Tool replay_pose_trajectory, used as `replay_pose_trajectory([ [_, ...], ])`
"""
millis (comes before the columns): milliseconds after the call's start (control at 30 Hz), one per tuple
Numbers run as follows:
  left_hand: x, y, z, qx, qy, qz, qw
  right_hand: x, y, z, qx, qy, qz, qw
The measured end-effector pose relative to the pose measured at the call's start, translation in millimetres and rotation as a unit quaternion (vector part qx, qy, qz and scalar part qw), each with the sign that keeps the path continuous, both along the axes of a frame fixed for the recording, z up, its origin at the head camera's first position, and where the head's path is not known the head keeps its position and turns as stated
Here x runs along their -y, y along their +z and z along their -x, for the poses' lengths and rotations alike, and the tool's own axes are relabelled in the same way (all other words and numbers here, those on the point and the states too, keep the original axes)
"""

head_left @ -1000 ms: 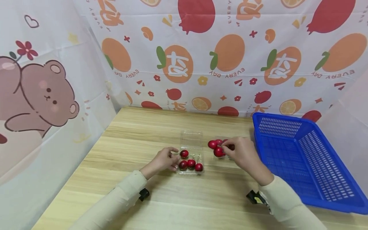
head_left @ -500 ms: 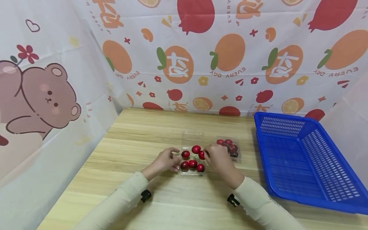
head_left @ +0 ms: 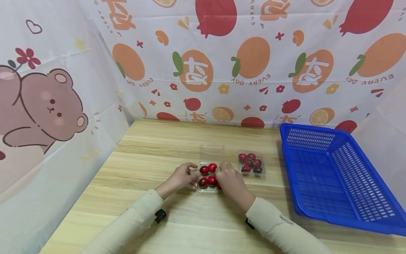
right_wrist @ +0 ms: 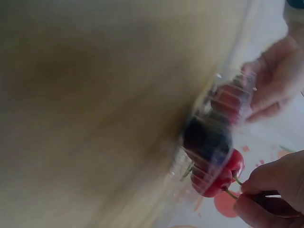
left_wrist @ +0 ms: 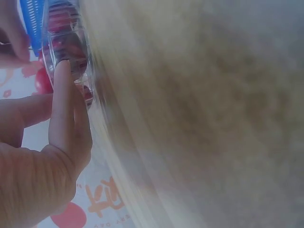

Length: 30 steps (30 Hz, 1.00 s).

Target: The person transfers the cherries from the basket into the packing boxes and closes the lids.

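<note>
A clear plastic clamshell box [head_left: 207, 191] stands on the table, its lid [head_left: 211, 153] folded back. Several dark red cherries [head_left: 203, 182] lie in it. My left hand [head_left: 182, 178] is at the box's left side, fingertips against its wall and thumb apart from the fingers. In the left wrist view one straight finger [left_wrist: 61, 109] rests along the ribbed wall. My right hand [head_left: 233, 185] is over the box's right part, hiding some fruit. The right wrist view shows its thumb and finger pinching thin green stems [right_wrist: 231, 192] of a pair of red cherries [right_wrist: 209, 183] at the box.
A second clear box [head_left: 260, 165] with several cherries stands just right of my right hand. A large blue plastic basket [head_left: 317, 183] takes up the table's right side. A fruit-print cloth [head_left: 234, 91] hangs behind the wooden table [head_left: 152, 141].
My right hand has moved left from the second box to the open one, bringing a pair of cherries by their stems and lowering them there. My left hand has stayed beside the box.
</note>
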<state>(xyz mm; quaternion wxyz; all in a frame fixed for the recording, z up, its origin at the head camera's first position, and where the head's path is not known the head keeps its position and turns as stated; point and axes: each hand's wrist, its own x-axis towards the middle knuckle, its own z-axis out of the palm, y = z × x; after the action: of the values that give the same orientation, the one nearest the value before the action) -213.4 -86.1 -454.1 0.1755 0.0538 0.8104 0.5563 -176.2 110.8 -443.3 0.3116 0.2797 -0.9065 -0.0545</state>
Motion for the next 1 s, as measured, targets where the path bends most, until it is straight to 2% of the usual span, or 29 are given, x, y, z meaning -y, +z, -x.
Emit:
replay_pose_trajectory([
  [200, -0.6, -1.4, 0.0, 0.000, 0.003, -0.001, 1.0000, 4.0, -10.3, -4.7, -0.014, -0.019, -0.032, 0.9992],
  [433, 0.0, -1.7, -0.3, 0.001, 0.003, -0.001, 1.0000, 4.2, -14.7, -6.4, -0.006, -0.019, -0.043, 0.9989],
  [533, 0.0, -1.3, -0.6, -0.001, 0.002, -0.001, 1.0000, 3.5, -12.9, -7.7, 0.023, -0.017, -0.033, 0.9990],
  [633, 0.0, -0.6, -0.6, -0.003, 0.000, 0.002, 1.0000, 2.1, -7.6, -9.5, 0.078, -0.007, 0.013, 0.9968],
  [733, 0.1, 0.4, -0.8, -0.004, -0.001, 0.005, 1.0000, 0.8, -1.3, -9.3, 0.153, 0.002, 0.069, 0.9859],
  [800, 0.2, 1.1, -1.0, -0.005, -0.001, 0.004, 1.0000, 0.0, 1.4, -8.1, 0.210, 0.010, 0.084, 0.9740],
  [933, 0.8, 0.9, -1.6, -0.006, -0.002, 0.008, 1.0000, -1.4, -1.6, -6.7, 0.320, 0.034, 0.062, 0.9448],
  [1000, 1.0, 0.5, -1.7, -0.005, -0.004, 0.010, 0.9999, -1.7, -5.8, -7.0, 0.357, 0.046, 0.049, 0.9319],
])
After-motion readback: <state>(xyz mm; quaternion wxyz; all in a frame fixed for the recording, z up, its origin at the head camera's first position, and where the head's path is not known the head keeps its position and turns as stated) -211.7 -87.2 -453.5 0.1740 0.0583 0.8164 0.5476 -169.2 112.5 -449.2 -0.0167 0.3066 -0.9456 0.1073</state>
